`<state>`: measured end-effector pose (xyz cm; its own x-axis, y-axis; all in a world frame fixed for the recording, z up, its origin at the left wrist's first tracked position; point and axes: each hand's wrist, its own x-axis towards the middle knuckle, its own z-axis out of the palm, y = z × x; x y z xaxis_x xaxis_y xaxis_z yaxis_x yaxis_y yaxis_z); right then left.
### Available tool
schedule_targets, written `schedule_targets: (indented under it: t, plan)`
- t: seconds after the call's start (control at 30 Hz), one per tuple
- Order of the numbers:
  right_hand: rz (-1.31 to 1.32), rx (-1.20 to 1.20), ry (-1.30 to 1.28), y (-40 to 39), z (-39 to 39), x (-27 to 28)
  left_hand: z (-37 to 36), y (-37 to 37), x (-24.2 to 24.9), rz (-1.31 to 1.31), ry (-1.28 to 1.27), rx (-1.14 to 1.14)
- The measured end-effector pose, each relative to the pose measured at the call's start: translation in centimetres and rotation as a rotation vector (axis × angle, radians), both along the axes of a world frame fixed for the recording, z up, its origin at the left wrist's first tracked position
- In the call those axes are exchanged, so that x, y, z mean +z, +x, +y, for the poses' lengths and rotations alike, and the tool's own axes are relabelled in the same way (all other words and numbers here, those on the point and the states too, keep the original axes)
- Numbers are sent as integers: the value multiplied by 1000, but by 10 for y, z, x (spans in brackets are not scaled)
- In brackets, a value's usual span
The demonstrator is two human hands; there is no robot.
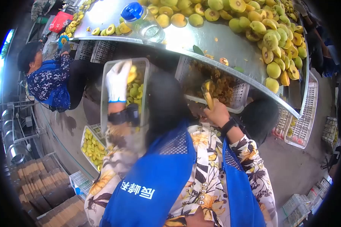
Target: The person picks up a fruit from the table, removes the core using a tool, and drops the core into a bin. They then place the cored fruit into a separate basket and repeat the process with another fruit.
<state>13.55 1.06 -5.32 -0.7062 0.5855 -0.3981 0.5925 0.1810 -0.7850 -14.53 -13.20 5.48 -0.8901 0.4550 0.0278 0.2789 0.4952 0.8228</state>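
Holding a yellow fruit piece (132,74) with fingers partly bent, the gloved left hand (117,82) is over the pale crate (105,92), where green-yellow fruits (135,91) lie. More to the right, the bare right hand (218,113) is closed around a yellowish tool (208,97), near the scrap crate (237,108) beside the metal worktop (182,41).

The vest (147,170) is blue with white lettering (138,190), the shirt (254,162) cream with yellow-and-black florals, the fruit (271,39) at upper right yellow-green
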Motion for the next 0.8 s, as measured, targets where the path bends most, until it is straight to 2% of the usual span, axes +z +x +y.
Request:
schedule_targets:
  t: [0.03, 0.07, 0.1, 0.17, 0.23, 0.3, 0.33, 0.37, 0.43, 0.5, 0.53, 0.63, 0.73, 0.77, 0.8]
  plan:
    - [-48, 0, 134, 2, 0, -5, -12, -14, -1, 371, -281, -80]
    - [6, 57, -307, -4, 11, -8, -15, -22, -5, 535, -310, -129]
    - [-68, 5, -372, -9, 13, -8, -12, -27, -4, 697, -339, -176]
    - [-214, -108, -496, -18, 14, -6, 31, -18, 4, 695, -215, -294]
    - [-112, -48, -334, -21, 13, -23, 84, -15, 5, 744, -281, -396]
    - [32, -183, -531, -17, 15, -15, 142, -34, -21, 761, -321, -494]
    - [70, -90, -329, -13, 17, -26, 171, -36, -27, 778, -357, -506]
    - [95, -17, -111, -10, 19, -37, 196, -30, -18, 724, -490, -495]
    - [82, -41, -5, -6, 17, -8, 243, -39, -29, 542, -697, -449]
    - [-25, -128, -240, -5, 20, 47, 269, -62, -68, 452, -732, -411]
    - [121, -109, -47, 0, 18, 41, 272, -65, -77, 468, -705, -346]
    - [73, -213, -32, 9, 14, 30, 271, -71, -80, 431, -690, -350]
    - [90, -294, 29, 2, 18, 42, 239, -53, -73, -275, -7, -410]
    - [125, -305, 148, -3, 20, 39, 223, -41, -72, -547, 262, -515]
    - [161, -322, 134, -10, 24, 42, 205, -26, -65, -858, 498, -595]
